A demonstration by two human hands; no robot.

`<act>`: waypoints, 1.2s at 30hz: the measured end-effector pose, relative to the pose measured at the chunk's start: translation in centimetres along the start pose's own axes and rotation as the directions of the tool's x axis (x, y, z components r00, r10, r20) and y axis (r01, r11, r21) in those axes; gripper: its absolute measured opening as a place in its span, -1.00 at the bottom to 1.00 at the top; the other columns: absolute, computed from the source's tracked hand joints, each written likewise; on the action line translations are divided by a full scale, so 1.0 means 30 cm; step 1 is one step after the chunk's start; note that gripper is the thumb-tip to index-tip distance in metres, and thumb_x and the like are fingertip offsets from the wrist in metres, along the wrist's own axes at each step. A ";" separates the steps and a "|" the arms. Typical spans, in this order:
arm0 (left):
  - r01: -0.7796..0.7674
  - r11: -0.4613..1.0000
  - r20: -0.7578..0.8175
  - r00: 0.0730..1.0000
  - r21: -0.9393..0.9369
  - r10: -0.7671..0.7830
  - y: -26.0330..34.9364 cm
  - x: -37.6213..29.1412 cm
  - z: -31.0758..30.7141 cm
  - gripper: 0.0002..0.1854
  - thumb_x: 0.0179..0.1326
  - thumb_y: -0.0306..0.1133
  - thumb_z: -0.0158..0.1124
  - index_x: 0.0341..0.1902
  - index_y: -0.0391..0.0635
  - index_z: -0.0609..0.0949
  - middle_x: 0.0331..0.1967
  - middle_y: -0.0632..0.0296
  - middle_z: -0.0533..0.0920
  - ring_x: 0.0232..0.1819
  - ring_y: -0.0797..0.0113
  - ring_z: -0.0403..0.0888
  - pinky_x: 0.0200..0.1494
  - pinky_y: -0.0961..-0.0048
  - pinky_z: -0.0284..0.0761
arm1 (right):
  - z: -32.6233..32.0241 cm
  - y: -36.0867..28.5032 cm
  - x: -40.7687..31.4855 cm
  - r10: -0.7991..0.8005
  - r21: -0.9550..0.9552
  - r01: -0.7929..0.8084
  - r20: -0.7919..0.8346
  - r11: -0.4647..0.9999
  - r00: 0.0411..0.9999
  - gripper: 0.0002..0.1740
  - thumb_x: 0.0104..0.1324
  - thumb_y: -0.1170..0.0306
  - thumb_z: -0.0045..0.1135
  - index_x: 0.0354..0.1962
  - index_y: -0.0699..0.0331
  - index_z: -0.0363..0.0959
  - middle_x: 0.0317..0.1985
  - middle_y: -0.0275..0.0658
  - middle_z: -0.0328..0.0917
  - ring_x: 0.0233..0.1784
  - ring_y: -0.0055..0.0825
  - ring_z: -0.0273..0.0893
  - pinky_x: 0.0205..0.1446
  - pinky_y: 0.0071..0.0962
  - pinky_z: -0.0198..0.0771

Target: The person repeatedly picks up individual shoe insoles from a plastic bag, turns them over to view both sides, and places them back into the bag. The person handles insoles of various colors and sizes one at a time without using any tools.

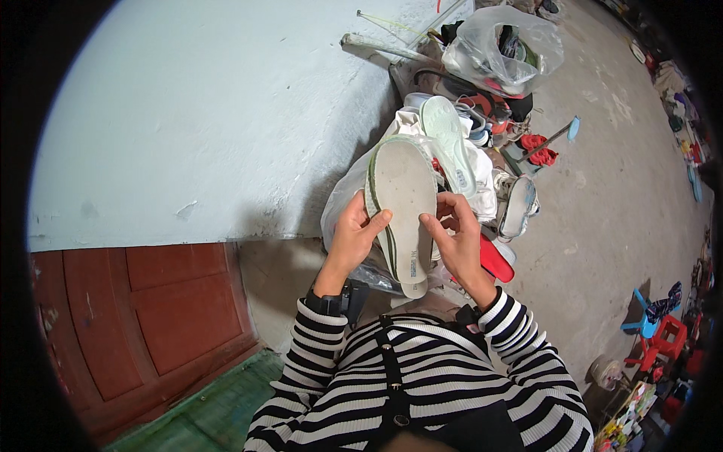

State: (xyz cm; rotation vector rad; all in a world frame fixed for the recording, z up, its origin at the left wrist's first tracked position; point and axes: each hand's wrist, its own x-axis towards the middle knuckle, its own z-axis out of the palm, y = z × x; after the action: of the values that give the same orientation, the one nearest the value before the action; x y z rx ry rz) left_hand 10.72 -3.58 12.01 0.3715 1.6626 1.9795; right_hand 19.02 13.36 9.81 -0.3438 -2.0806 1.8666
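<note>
A stack of beige shoe insoles (pixel 404 198) is held up in front of me, wide forefoot end pointing away. Small printing shows on the narrow heel end, and a green edge runs down its left side. My left hand (pixel 357 233) grips that left edge, thumb on top. On the opposite edge, my right hand (pixel 453 234) pinches the stack between thumb and fingers. Just beyond lies a pale green insole (pixel 446 141) on white cloth (pixel 483 183) and a clear plastic bag (pixel 347 203). A red insole (pixel 496 261) lies beyond my right wrist.
A pile of shoes runs along the pale wall (pixel 197 124), with a bulging plastic bag (pixel 469 51) at its far end. On the concrete floor (pixel 593 169) stand a long-handled dustpan (pixel 519 161), red stool (pixel 669 336) and blue stool (pixel 641 322). A red-brown door (pixel 186 311) is at left.
</note>
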 end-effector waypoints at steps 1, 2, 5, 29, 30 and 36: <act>-0.001 1.000 0.000 1.000 -0.003 0.001 0.002 0.002 0.003 -0.53 0.31 -0.40 0.19 0.22 -0.31 0.33 0.04 0.16 0.53 0.03 0.47 0.48 0.10 0.50 0.40 | -0.001 0.003 -0.001 0.001 0.006 -0.001 0.002 1.000 1.000 -0.66 0.20 0.50 0.25 -0.09 0.33 0.36 -0.28 -0.37 0.41 -0.26 -0.68 0.40 -0.27 -0.66 0.39; -0.003 1.000 0.001 1.000 -0.005 0.003 0.006 0.004 0.007 -0.54 0.30 -0.41 0.19 0.22 -0.31 0.34 0.04 0.16 0.54 0.03 0.47 0.49 0.09 0.50 0.40 | -0.002 0.004 -0.002 0.017 0.025 -0.017 -0.006 1.000 1.000 -0.65 0.19 0.49 0.25 -0.09 0.33 0.35 -0.28 -0.38 0.40 -0.26 -0.68 0.39 -0.26 -0.66 0.38; 0.015 1.000 0.008 1.000 0.023 -0.015 0.016 0.002 0.011 -0.54 0.30 -0.43 0.19 0.21 -0.31 0.34 0.02 0.17 0.55 0.02 0.48 0.50 0.09 0.50 0.41 | -0.002 0.005 -0.004 0.069 0.078 -0.067 -0.021 0.995 0.997 -0.62 0.19 0.48 0.26 -0.07 0.33 0.33 -0.28 -0.39 0.39 -0.25 -0.68 0.39 -0.23 -0.66 0.38; 0.110 0.987 -0.041 0.994 0.116 -0.106 -0.004 -0.016 0.014 -0.65 0.38 -0.34 0.09 0.16 -0.26 0.43 -0.08 0.27 0.59 -0.11 0.56 0.51 -0.05 0.60 0.44 | -0.018 0.019 0.001 0.146 0.351 -0.142 0.017 0.925 0.989 -0.61 0.12 0.61 0.20 -0.11 0.29 0.27 -0.27 -0.36 0.41 -0.26 -0.65 0.41 -0.19 -0.64 0.36; 0.161 0.977 -0.071 0.986 0.141 -0.153 -0.009 -0.022 0.001 -0.65 0.40 -0.30 0.06 0.14 -0.25 0.45 -0.10 0.29 0.59 -0.14 0.58 0.51 -0.08 0.62 0.43 | -0.028 0.022 0.008 0.172 0.418 -0.184 0.066 0.890 0.983 -0.61 0.12 0.63 0.19 -0.12 0.27 0.26 -0.28 -0.38 0.40 -0.27 -0.66 0.41 -0.18 -0.65 0.35; 0.092 0.993 -0.168 0.983 0.072 -0.079 -0.011 -0.021 -0.056 -0.65 0.44 -0.27 -0.04 0.17 -0.22 0.44 -0.06 0.24 0.60 -0.13 0.52 0.56 -0.07 0.54 0.50 | -0.079 0.000 0.043 0.438 0.602 -0.489 0.243 0.631 0.865 -0.63 0.15 0.57 0.19 -0.12 0.21 0.27 -0.31 -0.38 0.56 -0.31 -0.67 0.45 -0.18 -0.60 0.34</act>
State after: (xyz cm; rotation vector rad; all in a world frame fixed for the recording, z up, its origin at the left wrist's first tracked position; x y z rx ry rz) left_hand 10.42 -5.26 11.43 0.1649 1.8321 1.9298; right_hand 18.77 16.01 10.13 -0.6827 -1.2863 2.7996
